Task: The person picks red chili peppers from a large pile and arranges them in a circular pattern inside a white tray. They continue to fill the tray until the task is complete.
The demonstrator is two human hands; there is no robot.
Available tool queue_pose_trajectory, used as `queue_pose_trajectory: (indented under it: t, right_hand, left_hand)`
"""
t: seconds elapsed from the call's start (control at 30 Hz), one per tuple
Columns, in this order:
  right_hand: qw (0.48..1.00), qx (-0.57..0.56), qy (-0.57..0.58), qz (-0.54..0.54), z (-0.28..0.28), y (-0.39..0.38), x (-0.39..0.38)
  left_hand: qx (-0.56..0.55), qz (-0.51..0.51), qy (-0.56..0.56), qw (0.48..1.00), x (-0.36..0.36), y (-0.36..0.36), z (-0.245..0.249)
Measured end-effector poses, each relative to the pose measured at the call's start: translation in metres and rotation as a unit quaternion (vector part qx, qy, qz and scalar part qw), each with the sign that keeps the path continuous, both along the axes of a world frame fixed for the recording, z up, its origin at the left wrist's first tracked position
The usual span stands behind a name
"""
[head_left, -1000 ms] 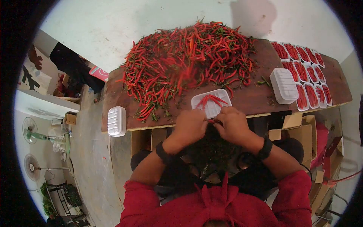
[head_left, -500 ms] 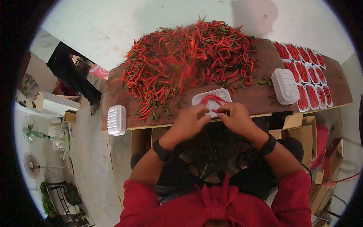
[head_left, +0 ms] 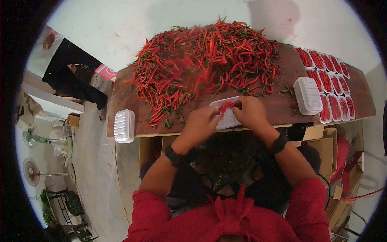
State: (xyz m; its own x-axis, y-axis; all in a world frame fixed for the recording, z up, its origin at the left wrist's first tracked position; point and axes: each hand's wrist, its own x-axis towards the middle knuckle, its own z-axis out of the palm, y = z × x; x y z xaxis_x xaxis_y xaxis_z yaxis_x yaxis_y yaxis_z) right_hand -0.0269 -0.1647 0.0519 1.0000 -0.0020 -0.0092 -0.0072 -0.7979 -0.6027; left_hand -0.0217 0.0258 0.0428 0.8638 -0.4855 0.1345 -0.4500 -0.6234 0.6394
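A small white foam tray (head_left: 230, 122) lies tilted at the table's front edge, between my two hands. Just over its upper part is a small bunch of red chillies (head_left: 225, 105). My left hand (head_left: 200, 123) is closed at the tray's left side, its thumb and fingers at the left end of the bunch. From the other side my right hand (head_left: 250, 112) pinches the right end of the same chillies. The fingertips of both hands are partly hidden. Behind the tray rises a large heap of red chillies (head_left: 209, 52) with green stems.
Stacked white trays stand at the left (head_left: 124, 126) and right (head_left: 308, 96) of the brown table (head_left: 288, 60). Filled chilli trays (head_left: 331, 84) line the table's right end. Cardboard boxes (head_left: 322, 147) sit below. A person in dark trousers (head_left: 78, 86) is at the left.
My right hand has moved up and inward, and the chillies now lie bunched between both hands instead of spread over the tray. The tray has turned slightly. The whole view has shifted a little.
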Motion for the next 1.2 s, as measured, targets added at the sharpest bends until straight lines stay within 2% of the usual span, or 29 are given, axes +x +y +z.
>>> queue_pose_trajectory:
  t: [0.2,0.63,0.9,1.2]
  right_hand:
    - [0.997,-0.07,0.021,0.0,-0.012,0.003,0.012]
    - [0.997,-0.07,0.0,0.011,-0.019,0.002,0.011]
    - [0.992,-0.123,-0.007,0.002,-0.029,0.005,0.013]
    - [0.994,-0.108,0.008,-0.007,-0.021,0.006,0.011]
  left_hand:
    - [0.02,-0.008,0.011,1.0,0.003,0.005,-0.002]
    - [0.015,-0.016,0.014,1.0,0.0,0.003,-0.001]
    - [0.025,-0.022,-0.006,0.999,-0.001,0.002,-0.008]
    - [0.02,-0.019,-0.026,0.999,0.0,0.002,-0.011]
